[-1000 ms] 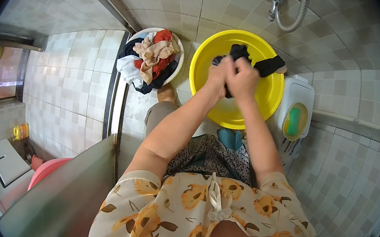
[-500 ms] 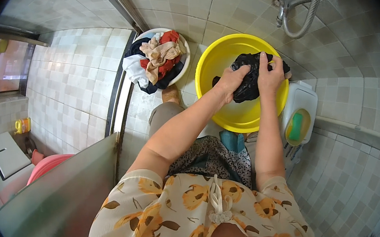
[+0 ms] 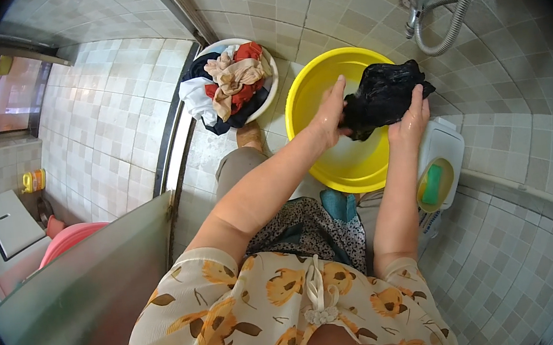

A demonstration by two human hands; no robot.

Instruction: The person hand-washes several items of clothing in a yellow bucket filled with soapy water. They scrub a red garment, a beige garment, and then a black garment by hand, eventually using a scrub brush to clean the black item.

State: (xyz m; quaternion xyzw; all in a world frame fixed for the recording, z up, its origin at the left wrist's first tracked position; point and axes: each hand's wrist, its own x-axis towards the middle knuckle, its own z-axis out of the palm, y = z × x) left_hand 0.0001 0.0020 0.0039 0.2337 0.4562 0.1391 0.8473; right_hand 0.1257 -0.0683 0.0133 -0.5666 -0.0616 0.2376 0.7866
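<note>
A wet black cloth [image 3: 390,93], bunched and glossy, is held over the right part of a yellow basin [image 3: 309,73]. My right hand [image 3: 410,123] grips its lower right edge, with the fingers partly hidden by the fabric. At the cloth's left side is my left hand [image 3: 329,115], one digit stretched upward and apart from it. The lower fingers of that hand are at the cloth's edge and partly hidden. Shallow whitish water [image 3: 350,157] shows inside the basin.
A white basin [image 3: 272,91] heaped with clothes [image 3: 232,85] stands at the upper left. Right of the yellow basin, a white stool-like piece [image 3: 447,143] carries a dish with a green bar [image 3: 432,184]. A metal shower hose [image 3: 460,22] hangs on the wall. A frosted panel [image 3: 91,282] stands at left.
The black cloth has moved right and spread out from a tighter bundle. My left hand's digit has lifted off it, and my right hand has shifted down and right to its edge.
</note>
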